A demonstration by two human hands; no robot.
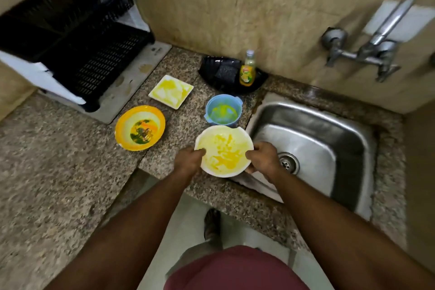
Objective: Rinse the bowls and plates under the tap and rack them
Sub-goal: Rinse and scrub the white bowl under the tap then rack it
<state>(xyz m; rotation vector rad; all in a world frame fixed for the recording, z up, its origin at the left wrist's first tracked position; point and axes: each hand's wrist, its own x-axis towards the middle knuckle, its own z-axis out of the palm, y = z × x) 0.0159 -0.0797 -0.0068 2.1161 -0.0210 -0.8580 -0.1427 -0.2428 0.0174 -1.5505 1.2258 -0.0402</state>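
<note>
- White bowl (223, 150), smeared yellow inside, held in both hands at the front edge of the granite tabletop (58, 172), just left of the steel sink (329, 129). Cannot tell whether its base rests on the tabletop or is lifted clear.
- Left hand (188, 160) grips the bowl's left rim; fingers curled round the edge, thumb at the inner rim.
- Right hand (263, 158) grips the right rim likewise; fingers (250, 169) wrap under the bowl's outer wall, thumb over the rim.
- Blue bowl (223, 109), yellow-green residue inside, stands upright on the tabletop just behind the white bowl, near the sink's left rim.
- Orange-rimmed bowl (140, 127), dark green and orange residue at its centre, sits to the left of the white bowl, apart from it.
- Square white plate (171, 91), yellow smears, lies flat behind the orange-rimmed bowl.
- Black dish rack (77, 37) stands at the far left of the tabletop on a pale tray.
- Wall tap (367, 49) mounted above the sink; spout blurred.
- Soap bottle (248, 70) stands upright in a black holder (219, 70) against the wall, behind the blue bowl.
</note>
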